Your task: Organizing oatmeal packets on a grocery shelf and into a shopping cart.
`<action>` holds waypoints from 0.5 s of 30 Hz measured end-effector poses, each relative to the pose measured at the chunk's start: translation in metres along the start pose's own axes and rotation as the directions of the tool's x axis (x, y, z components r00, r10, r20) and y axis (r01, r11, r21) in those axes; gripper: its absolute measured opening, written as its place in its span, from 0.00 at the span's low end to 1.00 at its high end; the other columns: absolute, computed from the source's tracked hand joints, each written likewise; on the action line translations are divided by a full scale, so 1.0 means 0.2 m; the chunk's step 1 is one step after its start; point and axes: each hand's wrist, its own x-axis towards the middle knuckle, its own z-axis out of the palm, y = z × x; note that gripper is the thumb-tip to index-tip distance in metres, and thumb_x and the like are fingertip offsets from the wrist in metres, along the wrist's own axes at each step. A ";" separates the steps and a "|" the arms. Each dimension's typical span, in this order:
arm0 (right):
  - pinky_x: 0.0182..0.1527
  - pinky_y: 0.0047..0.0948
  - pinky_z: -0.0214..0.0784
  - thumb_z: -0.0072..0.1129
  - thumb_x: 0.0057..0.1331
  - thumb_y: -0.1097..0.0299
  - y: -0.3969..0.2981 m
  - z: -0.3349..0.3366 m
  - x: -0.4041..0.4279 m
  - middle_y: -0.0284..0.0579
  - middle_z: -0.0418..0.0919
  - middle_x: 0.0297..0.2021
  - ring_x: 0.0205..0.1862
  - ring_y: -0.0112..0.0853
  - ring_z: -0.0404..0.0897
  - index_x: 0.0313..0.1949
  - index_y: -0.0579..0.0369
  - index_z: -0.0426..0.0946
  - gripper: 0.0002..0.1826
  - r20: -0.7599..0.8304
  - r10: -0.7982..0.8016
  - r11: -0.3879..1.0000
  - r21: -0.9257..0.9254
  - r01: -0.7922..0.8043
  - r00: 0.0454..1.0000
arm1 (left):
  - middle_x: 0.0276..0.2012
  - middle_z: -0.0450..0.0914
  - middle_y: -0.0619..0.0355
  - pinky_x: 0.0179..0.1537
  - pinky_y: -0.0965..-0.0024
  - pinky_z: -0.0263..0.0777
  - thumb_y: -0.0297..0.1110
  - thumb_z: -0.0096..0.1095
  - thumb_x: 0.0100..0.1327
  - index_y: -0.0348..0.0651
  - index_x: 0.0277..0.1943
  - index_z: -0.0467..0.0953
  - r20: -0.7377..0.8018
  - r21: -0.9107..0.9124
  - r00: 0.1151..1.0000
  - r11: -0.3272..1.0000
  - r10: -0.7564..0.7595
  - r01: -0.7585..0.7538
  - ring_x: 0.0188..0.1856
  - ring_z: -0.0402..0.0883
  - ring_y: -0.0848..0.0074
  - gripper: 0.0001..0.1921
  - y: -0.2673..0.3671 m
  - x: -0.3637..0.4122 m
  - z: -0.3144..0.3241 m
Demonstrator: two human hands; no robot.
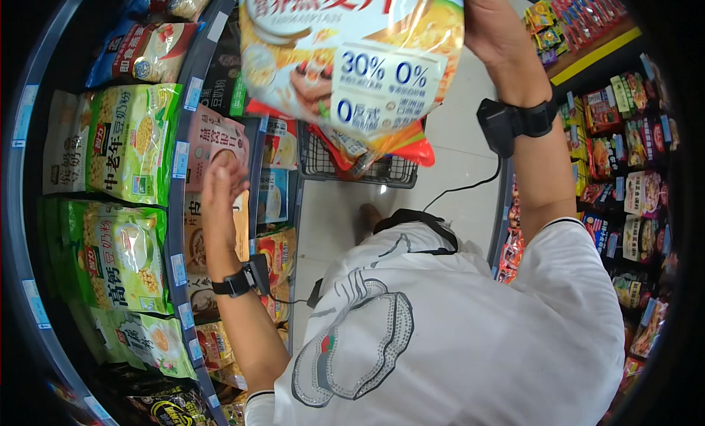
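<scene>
At the top of the view, a large, glossy oat cereal bag (308,57) with printed writing is held up. My right hand (490,29) grips its right edge; part of the fingers is cut off by the frame or hidden by the bag. My left hand (223,192) is raised beside the left shelf with loosely bent fingers, holding nothing. It is in front of a pink pouch (217,134) and a brown and gold pouch (198,244); whether it touches them I cannot tell. Below the oat bag, a dark wire shopping basket (405,175) carries red packaged goods (421,150), partly covered.
Green soy milk powder bags (129,145) line the left shelf (179,205), which has blue price tags. On the right, a rack holds several small snack packets (641,192). Pale floor tiles (462,156) show between them. Cables (468,183) run from my wrist bands.
</scene>
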 end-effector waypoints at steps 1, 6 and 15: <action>0.51 0.30 0.77 0.58 0.68 0.65 0.03 0.00 0.01 0.46 0.83 0.46 0.46 0.32 0.83 0.48 0.65 0.77 0.16 0.095 0.004 0.999 0.044 -0.008 0.995 | 0.57 0.73 0.45 0.56 0.65 0.70 0.55 0.46 0.72 0.31 0.65 0.62 -0.020 -0.098 1.000 0.995 0.020 -0.022 0.56 0.75 0.66 0.33 0.01 0.03 -0.01; 0.39 0.22 0.80 0.61 0.66 0.62 0.23 0.19 0.09 0.47 0.84 0.41 0.38 0.28 0.86 0.47 0.66 0.78 0.18 0.252 0.109 0.990 0.057 -0.128 0.961 | 0.65 0.66 0.46 0.66 0.58 0.61 0.64 0.42 0.70 0.33 0.69 0.56 0.027 -0.360 0.999 0.933 0.033 -0.021 0.65 0.68 0.62 0.40 0.02 0.04 -0.09; 0.51 0.26 0.76 0.57 0.69 0.62 0.45 0.47 -0.01 0.47 0.80 0.50 0.47 0.28 0.82 0.56 0.63 0.73 0.21 0.415 0.206 0.921 0.224 -0.319 0.886 | 0.72 0.56 0.54 0.68 0.56 0.59 0.67 0.35 0.70 0.51 0.74 0.49 -0.123 -0.708 0.983 0.707 -0.133 0.007 0.69 0.62 0.60 0.39 -0.22 -0.29 -0.36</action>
